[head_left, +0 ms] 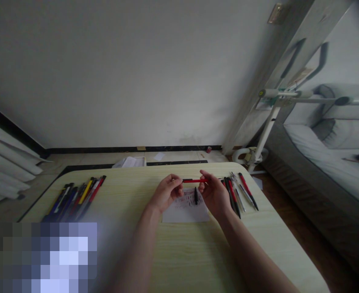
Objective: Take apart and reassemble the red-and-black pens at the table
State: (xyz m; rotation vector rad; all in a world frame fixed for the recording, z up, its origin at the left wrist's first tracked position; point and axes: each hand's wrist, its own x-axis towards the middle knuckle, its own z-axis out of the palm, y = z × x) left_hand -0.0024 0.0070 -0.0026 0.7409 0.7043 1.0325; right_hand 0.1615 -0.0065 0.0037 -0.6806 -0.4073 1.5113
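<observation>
Both hands hold a red pen [194,180] level above a white sheet of paper [185,209] on the pale wooden table [173,252]. My left hand [167,192] pinches the pen's left end. My right hand [213,193] grips its right end with curled fingers. A small black pen cap [195,195] lies on the paper between the hands. The paper carries red and dark scribbles.
A row of several pens [75,197] lies at the table's left. Another group of red and black pens [238,191] lies right of my right hand. A white stand [266,134] and a grey sofa [328,154] are at the right. Papers [129,162] lie on the floor beyond the table.
</observation>
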